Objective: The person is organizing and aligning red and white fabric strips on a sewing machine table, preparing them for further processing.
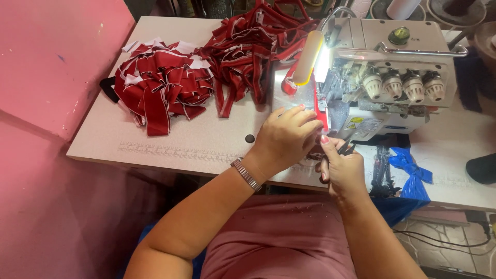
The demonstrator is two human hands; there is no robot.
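Head view, left hand: your left hand (285,138) lies palm down on the surface (170,139), fingers curled forward and pressed against the red strip (321,116) at the sewing machine (392,77); it pins the strip rather than gripping it. A watch band (246,175) sits on your wrist.
Head view, right hand: your right hand (342,168) is just beside the left, knuckles up, clenched around small dark scissors (345,148) whose tips point up toward the machine's base.
Red strip: narrow, red, upright at the machine's front edge, lit by the lamp (308,57); most of it is hidden behind your fingers.
Piles: two heaps of red strips with white edges (163,85) (248,51) lie on the surface, well apart from your hands, to their left.
Other: a blue bag (411,173) hangs at the surface edge beside your right hand.
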